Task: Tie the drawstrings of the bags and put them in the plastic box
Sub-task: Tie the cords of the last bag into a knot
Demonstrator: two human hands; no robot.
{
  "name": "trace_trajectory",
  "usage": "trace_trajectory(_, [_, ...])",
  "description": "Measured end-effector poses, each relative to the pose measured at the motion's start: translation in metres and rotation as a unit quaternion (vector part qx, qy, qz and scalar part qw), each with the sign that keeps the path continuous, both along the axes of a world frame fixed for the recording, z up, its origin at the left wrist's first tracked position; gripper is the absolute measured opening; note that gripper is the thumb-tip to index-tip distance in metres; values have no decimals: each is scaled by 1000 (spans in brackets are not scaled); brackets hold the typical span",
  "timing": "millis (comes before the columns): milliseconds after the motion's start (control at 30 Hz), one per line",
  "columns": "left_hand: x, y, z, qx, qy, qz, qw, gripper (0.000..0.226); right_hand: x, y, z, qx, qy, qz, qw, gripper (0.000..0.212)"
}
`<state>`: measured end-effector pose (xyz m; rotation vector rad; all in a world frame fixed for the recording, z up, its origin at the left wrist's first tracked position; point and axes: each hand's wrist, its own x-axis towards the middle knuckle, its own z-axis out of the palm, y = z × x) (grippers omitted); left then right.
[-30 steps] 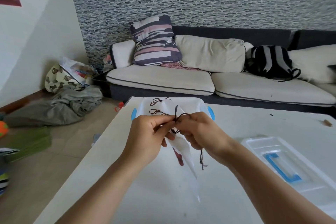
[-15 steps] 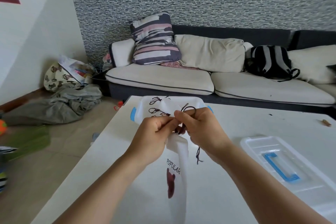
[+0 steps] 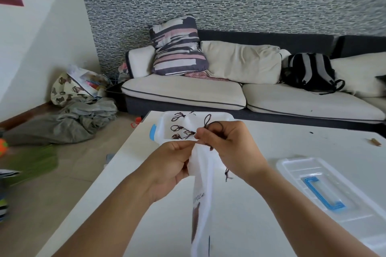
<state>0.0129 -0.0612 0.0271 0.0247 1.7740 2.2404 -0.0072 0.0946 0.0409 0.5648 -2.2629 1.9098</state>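
Both hands, left hand [image 3: 167, 165] and right hand [image 3: 229, 148], pinch the white bag [image 3: 201, 194] and its drawstring [image 3: 211, 124] above the plastic box [image 3: 165, 129] holding tied bags.

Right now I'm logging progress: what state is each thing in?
white bag: held up, hanging, neck gathered.
drawstring: looped, not yet tied.
left hand: pinches the bag's neck.
right hand: grips the drawstring.
plastic box: open, holding tied bags.
lid: off, lying flat on the table.
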Motion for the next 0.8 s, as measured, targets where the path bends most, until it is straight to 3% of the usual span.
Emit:
trace_trajectory(100, [0, -2, 2, -1, 21, -16, 1000, 23, -3, 3, 0, -50, -43, 12, 998, 32])
trace_trajectory(333, [-1, 0, -4, -114, 58, -18, 992, 38, -8, 7, -7, 29, -62, 21, 997, 31])
trace_trajectory(467, [-5, 1, -8, -132, 53, 57, 988, 18, -7, 11, -2, 45, -123, 19, 991, 35])
trace_trajectory(533, [-8, 0, -10, -131, 49, 99, 985, 19, -12, 20, 0, 65, -169, 29, 983, 30])
trace_trajectory(667, [-10, -1, -12, -126, 69, 128, 981, 27, -13, 37, 7, 211, -126, 17, 969, 13])
trace_trajectory(800, [-10, 0, -13, -245, 190, 133, 941, 32, -10, 38, 11, 253, -48, -23, 966, 16])
